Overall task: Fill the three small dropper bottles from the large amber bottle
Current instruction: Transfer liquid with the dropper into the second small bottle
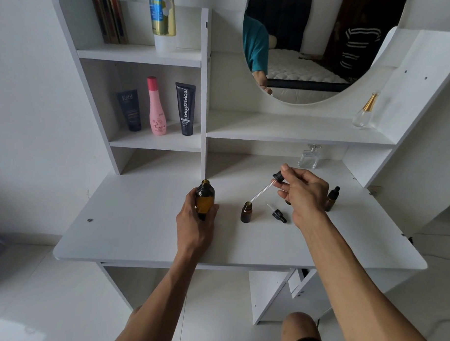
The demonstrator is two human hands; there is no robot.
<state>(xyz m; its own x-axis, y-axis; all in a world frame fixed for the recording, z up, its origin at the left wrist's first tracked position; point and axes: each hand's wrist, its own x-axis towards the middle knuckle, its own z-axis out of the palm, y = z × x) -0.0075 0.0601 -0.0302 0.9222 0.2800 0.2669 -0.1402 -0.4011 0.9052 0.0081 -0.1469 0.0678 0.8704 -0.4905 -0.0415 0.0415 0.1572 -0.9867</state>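
The large amber bottle [205,198] stands uncapped and upright on the white desk [140,238], gripped around its lower body by my left hand [198,220]. My right hand [303,196] pinches the black bulb of a long glass dropper [265,189], tilted with its tip in the mouth of a small open amber bottle [246,212]. A small black dropper cap [278,213] lies on its side just right of that bottle. A second small bottle [331,199], capped, stands behind my right hand. A third is mostly hidden by that hand.
Two dark tubes [130,109] and a pink bottle [157,106] stand on the left shelf. A clear square perfume bottle [310,156] sits at the desk's back, another glass bottle [365,111] on the shelf under the round mirror [312,46].
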